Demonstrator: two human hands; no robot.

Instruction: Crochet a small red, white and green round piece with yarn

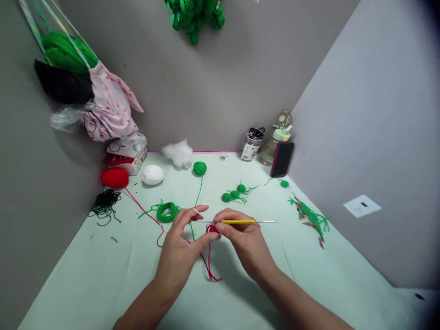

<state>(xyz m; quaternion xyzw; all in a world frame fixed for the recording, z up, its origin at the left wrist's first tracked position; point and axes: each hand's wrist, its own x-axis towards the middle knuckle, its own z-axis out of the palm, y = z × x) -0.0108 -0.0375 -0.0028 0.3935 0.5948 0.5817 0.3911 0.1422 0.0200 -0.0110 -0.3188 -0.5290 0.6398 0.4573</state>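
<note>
Near the middle of the table, my left hand (180, 240) pinches a small red crochet piece (212, 228) between thumb and fingers. A white strand (197, 212) crosses its raised index finger. My right hand (245, 243) grips a crochet hook (239, 222) by its yellow handle, with the metal tip at the red piece. My fingers partly cover the piece, so its shape is hard to tell. Red yarn tails (210, 274) hang below it. A red strand (137, 205) runs from the red yarn ball (115, 177) toward my left hand.
Behind my hands lie a green yarn coil (167, 212), a green ball (200, 168), a white ball (153, 175) and small green crocheted balls (235, 194). White stuffing (178, 153), a phone (282, 159) and a bottle (269, 151) stand at the back. Yarn scraps (311, 217) lie right.
</note>
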